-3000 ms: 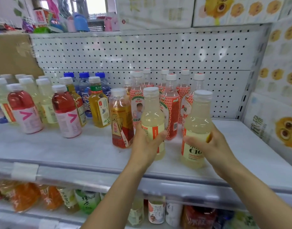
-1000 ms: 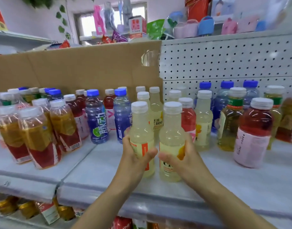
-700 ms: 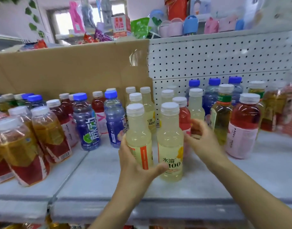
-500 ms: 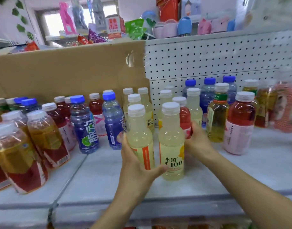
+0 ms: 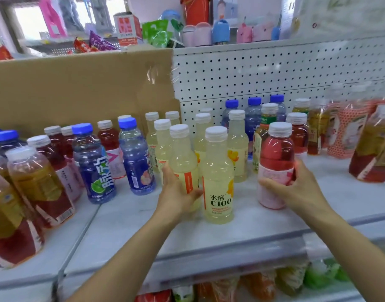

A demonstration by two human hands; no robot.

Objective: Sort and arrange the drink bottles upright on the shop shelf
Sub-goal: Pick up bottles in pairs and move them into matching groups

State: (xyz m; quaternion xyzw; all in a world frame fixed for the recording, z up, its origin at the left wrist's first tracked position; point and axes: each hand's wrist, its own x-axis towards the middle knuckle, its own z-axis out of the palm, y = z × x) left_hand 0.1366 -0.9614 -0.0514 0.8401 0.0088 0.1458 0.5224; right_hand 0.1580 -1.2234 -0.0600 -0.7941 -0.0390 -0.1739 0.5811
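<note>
The right hand (image 5: pixel 300 188) now grips a white-capped red plastic bottle (image 5: pixel 275 153), drawn forward. The left hand (image 5: pixel 176 192) still clasps a pale-yellow plastic bottle (image 5: pixel 184 158) (upright).

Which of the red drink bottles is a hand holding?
The front red bottle with the pink label, in the right hand; the others stand untouched.

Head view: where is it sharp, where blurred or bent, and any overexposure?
In the head view the C100 bottle is sharp and its label legible; the amber bottles at the right edge are smeared; the shelf front bows with wide-angle distortion; the window top left is blown out.
</note>
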